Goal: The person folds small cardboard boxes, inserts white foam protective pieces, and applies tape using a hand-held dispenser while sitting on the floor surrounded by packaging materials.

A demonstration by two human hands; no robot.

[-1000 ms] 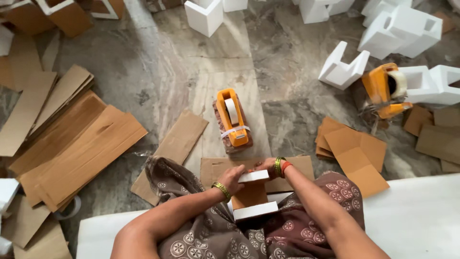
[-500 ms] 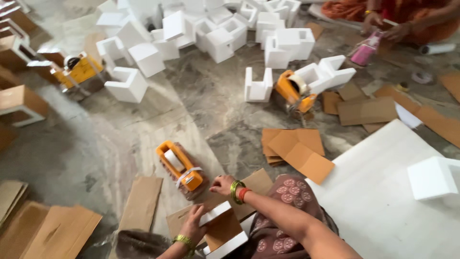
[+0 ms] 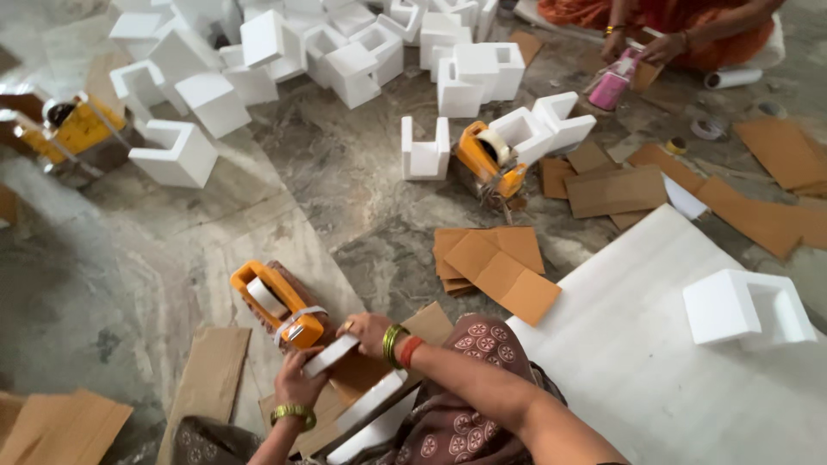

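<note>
Both my hands sit at 6 o'clock of the view, low in the lap. My left hand [image 3: 297, 379] has its grip closed around the near end of a white foam piece [image 3: 332, 355], fingers wrapped under it. My right hand [image 3: 366, 331] rests its grip on the top of that same piece and on the brown cardboard panel [image 3: 357, 375] below it, fingers bent, pressing down; I judge this keeps foam and cardboard squared against each other. More white foam strips [image 3: 372, 403] lie under the panel toward 6 o'clock, so the stack looks like a half-built box insert; what is inside I cannot tell.

At 10 o'clock from my hands, touching distance, an orange tape dispenser [image 3: 277, 303] lies on the stone floor [image 3: 172, 250], likely parked there for a quick reach. A stack of cardboard squares [image 3: 495, 267] sits at 1 o'clock, near. A second orange dispenser [image 3: 489, 159] stands at 12 o'clock beside U-shaped foam blocks [image 3: 426, 155]. The big pile of foam blocks [image 3: 345, 52] fills 11 to 12 o'clock, all open and hollow, nothing in them. One foam block [image 3: 745, 306] sits on a white sheet [image 3: 637, 362] at 3 o'clock, hollow too.

Another person's hands [image 3: 642, 47] work with a pink dispenser [image 3: 613, 84] at 1 o'clock, well apart.
</note>
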